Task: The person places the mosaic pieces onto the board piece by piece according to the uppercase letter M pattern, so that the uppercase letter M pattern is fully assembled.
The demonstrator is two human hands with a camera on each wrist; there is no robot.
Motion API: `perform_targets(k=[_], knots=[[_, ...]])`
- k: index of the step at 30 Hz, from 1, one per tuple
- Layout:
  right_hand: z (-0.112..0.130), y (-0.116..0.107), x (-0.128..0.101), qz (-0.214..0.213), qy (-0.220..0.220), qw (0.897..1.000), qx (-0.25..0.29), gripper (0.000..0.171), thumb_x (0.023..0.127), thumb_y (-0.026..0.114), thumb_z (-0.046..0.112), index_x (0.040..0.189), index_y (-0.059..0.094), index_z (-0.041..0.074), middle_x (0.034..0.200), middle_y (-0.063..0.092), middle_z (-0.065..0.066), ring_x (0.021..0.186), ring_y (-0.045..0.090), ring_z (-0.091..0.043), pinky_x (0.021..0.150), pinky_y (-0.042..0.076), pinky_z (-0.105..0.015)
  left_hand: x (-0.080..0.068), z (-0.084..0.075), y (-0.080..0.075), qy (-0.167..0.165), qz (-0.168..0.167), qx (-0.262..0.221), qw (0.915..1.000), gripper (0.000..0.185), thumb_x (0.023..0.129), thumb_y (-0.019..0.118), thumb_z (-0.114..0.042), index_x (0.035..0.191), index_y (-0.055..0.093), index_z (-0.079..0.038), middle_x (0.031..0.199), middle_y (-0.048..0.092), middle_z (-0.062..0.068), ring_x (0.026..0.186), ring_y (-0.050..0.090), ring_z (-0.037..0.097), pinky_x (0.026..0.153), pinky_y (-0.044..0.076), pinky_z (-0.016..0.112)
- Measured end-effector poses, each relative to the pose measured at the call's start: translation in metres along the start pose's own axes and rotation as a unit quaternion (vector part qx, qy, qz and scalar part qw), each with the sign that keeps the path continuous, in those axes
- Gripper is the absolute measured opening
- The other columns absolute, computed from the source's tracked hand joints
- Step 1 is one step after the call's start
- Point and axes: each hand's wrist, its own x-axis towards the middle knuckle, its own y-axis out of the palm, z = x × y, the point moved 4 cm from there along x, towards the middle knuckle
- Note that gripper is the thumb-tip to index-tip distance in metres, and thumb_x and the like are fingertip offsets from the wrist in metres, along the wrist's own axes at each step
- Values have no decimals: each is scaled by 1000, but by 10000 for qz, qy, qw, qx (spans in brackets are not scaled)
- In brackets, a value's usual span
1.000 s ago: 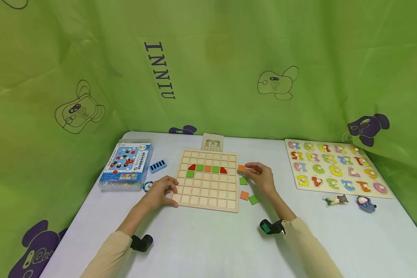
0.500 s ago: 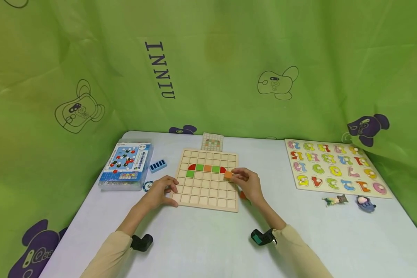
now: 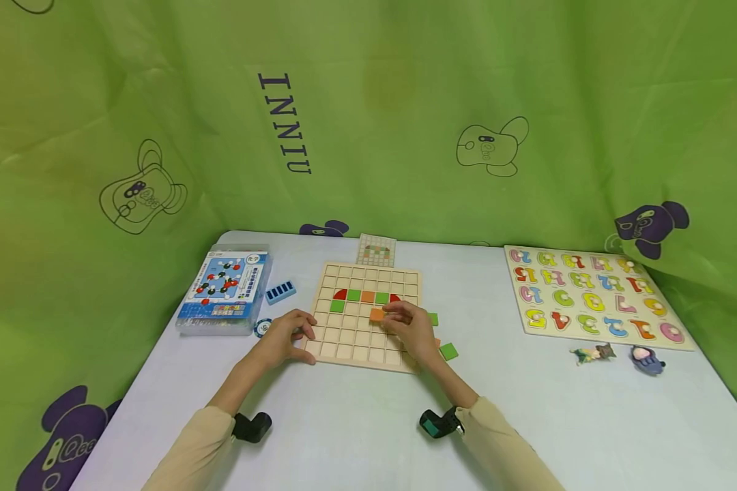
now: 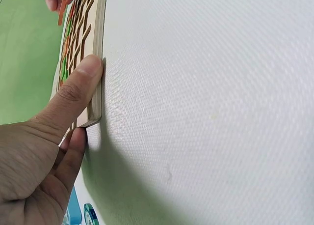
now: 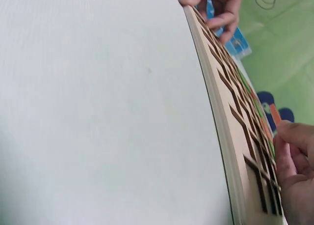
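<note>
The right hand [image 3: 408,329] pinches an orange tile [image 3: 377,314] between thumb and fingertips, fingers curled, and holds it over the grid board [image 3: 344,348], just below the board's coloured row; whether the tile already sits in a cell cannot be told. The left hand [image 3: 285,336] rests at the board's near left corner, its thumb [image 4: 81,82] pressed flat against the board's edge and its fingers loosely bent on top, holding nothing else. The board is a shallow wooden tray of square cells: its second row holds a red quarter-round [image 3: 340,294], a green tile [image 3: 354,295], an orange tile [image 3: 367,296], another green tile [image 3: 381,298] and a red piece [image 3: 395,298] partly hidden by the right hand; one more green tile [image 3: 336,307] lies in the row below, at the left. Loose green tiles [image 3: 448,352] lie on the table [image 3: 356,423] just right of the board. A pattern card [image 3: 377,249] lies beyond the board's far edge. To the left stand a clear box [image 3: 224,292] with a printed insert, a blue block [image 3: 279,292] and a round token [image 3: 261,329]. Well to the right lies a number puzzle [image 3: 592,296] with its coloured digits seated, and near it two small figures [image 3: 620,356].
</note>
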Motion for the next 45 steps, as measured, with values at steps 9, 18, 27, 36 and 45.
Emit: perform_targets(k=[9,18,27,36,45], knots=[[16,27,0,220,-36,9997,-23,25,79,71,-10,104,65,-10,102,67,-24,89,66,-34,73,57,-18,0,0,-1,60,-15,39,10000,37,59,88,-4,81,59,0,115,57,19,111,53,37,92,54,39],[29,46,3,507,-378,9980,-98,27,77,70,-15,103,62,-16,97,64,-32,85,64,-44,71,60,-36,0,3,2,76,-24,-5,10000,37,58,89,-3,80,60,-1,114,57,19,110,54,36,93,53,38],[7,63,16,584,-485,9961,-460,24,75,75,-10,98,66,-9,91,68,-20,79,67,-27,67,58,-19,0,3,0,164,-59,61,9998,37,57,89,-5,80,60,-1,113,57,18,108,54,36,92,54,38],[13,72,18,747,-489,9939,-649,23,78,72,-10,100,65,-9,94,68,-20,80,67,-25,68,58,-18,1,5,2,154,-59,33,9999,37,58,89,-4,80,60,-1,113,57,18,108,55,35,91,54,35],[23,71,13,725,-301,9967,-213,22,81,69,-11,102,63,-13,99,66,-27,87,67,-36,75,60,-27,1,5,1,127,-47,77,9999,37,58,89,-4,80,60,-1,113,58,17,108,55,35,92,53,35]])
